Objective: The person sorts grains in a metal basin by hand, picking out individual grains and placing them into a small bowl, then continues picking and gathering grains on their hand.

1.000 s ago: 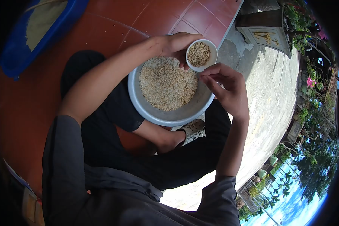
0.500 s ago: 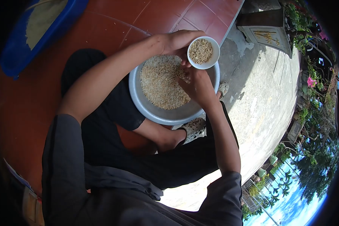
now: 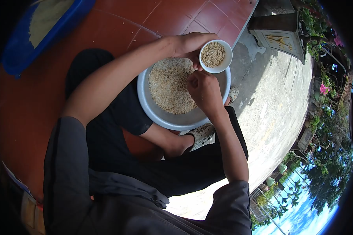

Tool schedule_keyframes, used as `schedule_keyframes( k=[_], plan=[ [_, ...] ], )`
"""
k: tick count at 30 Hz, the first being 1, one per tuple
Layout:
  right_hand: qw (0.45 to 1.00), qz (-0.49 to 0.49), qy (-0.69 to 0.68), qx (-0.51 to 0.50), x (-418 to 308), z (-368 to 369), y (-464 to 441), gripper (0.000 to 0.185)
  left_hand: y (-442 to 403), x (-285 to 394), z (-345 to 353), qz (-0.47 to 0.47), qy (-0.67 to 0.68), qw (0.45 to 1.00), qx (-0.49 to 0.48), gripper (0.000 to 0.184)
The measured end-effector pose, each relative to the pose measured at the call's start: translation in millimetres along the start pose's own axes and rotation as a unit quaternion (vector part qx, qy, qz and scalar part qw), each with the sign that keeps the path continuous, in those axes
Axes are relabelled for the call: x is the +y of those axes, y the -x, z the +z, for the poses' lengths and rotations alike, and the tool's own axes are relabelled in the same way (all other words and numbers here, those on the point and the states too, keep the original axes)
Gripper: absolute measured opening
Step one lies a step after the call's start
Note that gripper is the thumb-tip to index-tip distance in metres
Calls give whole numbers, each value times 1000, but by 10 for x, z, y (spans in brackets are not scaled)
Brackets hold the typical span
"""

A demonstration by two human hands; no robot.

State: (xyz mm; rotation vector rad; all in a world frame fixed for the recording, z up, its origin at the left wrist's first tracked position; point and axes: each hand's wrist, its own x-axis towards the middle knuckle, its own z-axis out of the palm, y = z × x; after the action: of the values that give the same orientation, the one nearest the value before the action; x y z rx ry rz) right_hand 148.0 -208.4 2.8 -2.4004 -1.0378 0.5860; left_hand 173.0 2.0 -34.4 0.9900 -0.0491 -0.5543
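Observation:
A white cup (image 3: 226, 64) with unhusked grain (image 3: 213, 54) inside is held in my left hand (image 3: 190, 44), whose fingers wrap round its far side and are partly hidden. It hangs over the upper right rim of a round metal basin (image 3: 146, 105). Pale rice mixed with husked-looking brown grains (image 3: 168, 88) covers the basin's bottom. Just below the cup, my right hand (image 3: 204, 89) is closed above the grain, fingers curled inward. What it holds, if anything, is hidden.
A blue container (image 3: 11, 58) with pale, fine contents stands on the red tiles (image 3: 117, 29) at upper left. My foot in a spotted clog (image 3: 202, 135) is beside the basin. A concrete yard (image 3: 278, 98), a planter (image 3: 280, 37) and plants lie to the right.
My right hand's fingers, spread apart over the grain before, have curled closed. The cup stays in my left hand, and the whole view has shifted slightly.

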Motion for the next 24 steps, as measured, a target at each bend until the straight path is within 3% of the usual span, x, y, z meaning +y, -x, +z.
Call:
schedule_keyframes(
  k=[9, 18, 24],
  plan=[
    [997, -44, -65, -26, -57, -22, -114, 15, 11, 11, 29, -1, -5, 1000, 10, 64],
    [989, -103, 50, -97, -143, -109, -59, 57, 65, 87, 37, -10, -3, 1000, 7, 63],
    [991, -108, 56, -61, -126, 13, -41, 47, 18, 36, 29, -6, 18, 1000, 10, 64]
  ],
)
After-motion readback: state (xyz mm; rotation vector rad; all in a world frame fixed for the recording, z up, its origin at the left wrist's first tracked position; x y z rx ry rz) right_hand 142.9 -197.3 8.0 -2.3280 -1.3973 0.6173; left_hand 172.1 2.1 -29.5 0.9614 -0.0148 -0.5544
